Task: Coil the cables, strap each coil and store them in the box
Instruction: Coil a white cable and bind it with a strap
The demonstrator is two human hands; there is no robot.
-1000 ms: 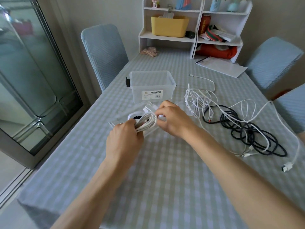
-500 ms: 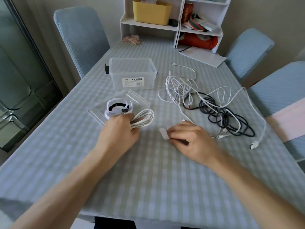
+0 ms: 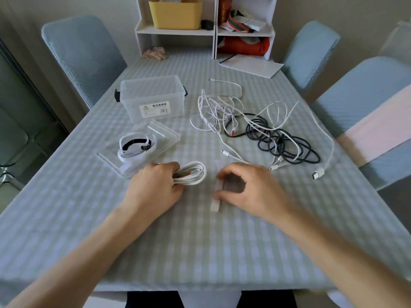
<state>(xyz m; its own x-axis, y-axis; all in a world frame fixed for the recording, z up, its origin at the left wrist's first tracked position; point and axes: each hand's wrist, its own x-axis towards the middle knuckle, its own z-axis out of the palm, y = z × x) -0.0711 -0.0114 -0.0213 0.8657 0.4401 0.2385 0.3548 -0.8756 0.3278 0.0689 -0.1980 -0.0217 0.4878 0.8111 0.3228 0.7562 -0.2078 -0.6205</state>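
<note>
Low in the frame, the left hand (image 3: pixel 153 187) has its grip closed round a white coil (image 3: pixel 193 173) on the counter (image 3: pixel 200 252), while the right hand (image 3: pixel 246 190) pinches a white strap (image 3: pixel 216 194) lying flat just beside it. That coil looks wound but not yet strapped. Beyond, mid-right, white cables (image 3: pixel 219 107) and a black cable (image 3: pixel 287 141) lie tangled, so most of the work seems left. Mid-left, spare straps (image 3: pixel 135 145) rest on the clear lid (image 3: pixel 155 141); behind it the box (image 3: pixel 152 97) stands open, apparently holding nothing. The counter wears a checked cloth; blue chairs (image 3: pixel 82 56) flank it and a white shelf (image 3: pixel 206 30) stands at the top.
</note>
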